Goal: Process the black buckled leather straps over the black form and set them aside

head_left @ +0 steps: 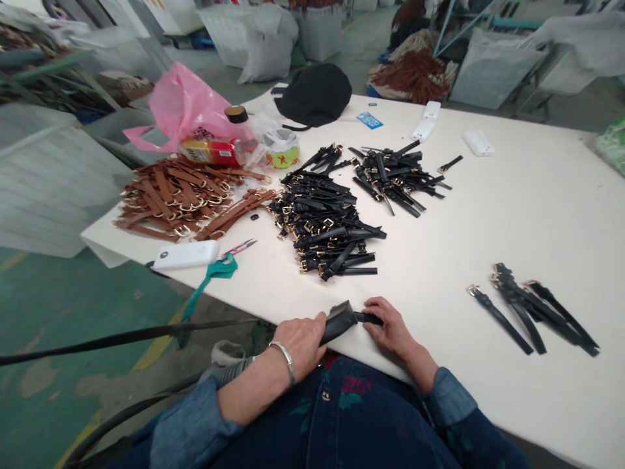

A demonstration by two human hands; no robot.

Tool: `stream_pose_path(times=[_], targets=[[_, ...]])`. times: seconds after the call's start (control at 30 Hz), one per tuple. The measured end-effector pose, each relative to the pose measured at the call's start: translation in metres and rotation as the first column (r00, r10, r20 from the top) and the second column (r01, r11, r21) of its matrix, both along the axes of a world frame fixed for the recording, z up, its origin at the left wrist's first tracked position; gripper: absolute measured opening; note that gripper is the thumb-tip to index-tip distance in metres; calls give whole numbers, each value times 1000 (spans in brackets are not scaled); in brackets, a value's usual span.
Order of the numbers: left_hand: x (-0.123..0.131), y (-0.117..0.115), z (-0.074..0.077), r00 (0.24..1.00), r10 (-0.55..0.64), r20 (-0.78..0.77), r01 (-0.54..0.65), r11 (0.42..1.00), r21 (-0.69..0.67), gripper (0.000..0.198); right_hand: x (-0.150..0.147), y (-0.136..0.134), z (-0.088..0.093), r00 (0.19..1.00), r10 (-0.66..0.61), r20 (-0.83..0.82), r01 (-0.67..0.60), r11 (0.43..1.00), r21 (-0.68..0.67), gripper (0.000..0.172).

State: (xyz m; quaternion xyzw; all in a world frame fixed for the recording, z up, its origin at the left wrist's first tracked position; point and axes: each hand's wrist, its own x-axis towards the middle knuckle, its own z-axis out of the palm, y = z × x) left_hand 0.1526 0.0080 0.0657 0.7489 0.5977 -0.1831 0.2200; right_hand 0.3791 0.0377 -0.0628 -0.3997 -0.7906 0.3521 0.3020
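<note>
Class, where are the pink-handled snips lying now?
The pink-handled snips lie left on the white table in the head view, beside a white power bank, left of the black straps.

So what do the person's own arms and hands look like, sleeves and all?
No gloves on the left hand or right hand. The left sleeve and right sleeve are blue denim-like cloth, ending partway up the forearms. A silver bangle circles the left wrist.
</note>
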Motion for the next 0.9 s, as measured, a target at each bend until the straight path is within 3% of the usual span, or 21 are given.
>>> stream_pose_path(times=[0.2, 0.37, 0.53, 0.67, 0.8, 0.9], targets=[[20, 14, -4, 1000, 23, 16, -23, 1000, -12, 37, 0, 1, 0, 1000, -16, -8, 16, 1000, 8, 30], [-3, 19, -5, 996, 87, -18, -87, 996, 9, 30, -1, 0, 4, 1000, -6, 5, 6, 1000, -6, 31], [-20, 5, 3, 995, 90, -37, -90, 996, -14, 29, -1, 0, 4, 1000, -6, 20, 6, 1000, -4, 30], [-6, -1, 2, 999, 51, -9, -51, 998, -25, 29, -1, 0, 2, 1000, -2, 30, 2, 1000, -8, 30], [14, 9, -4, 998, 54, 22, -54, 998, -12, 33, -2, 0, 3, 1000, -24, 16, 25, 1000, -16, 29], [15, 17, -7, 996, 87, 16, -87, 996, -7, 33, -2, -1, 5, 999, -42, 7, 42, 999, -10, 26]])
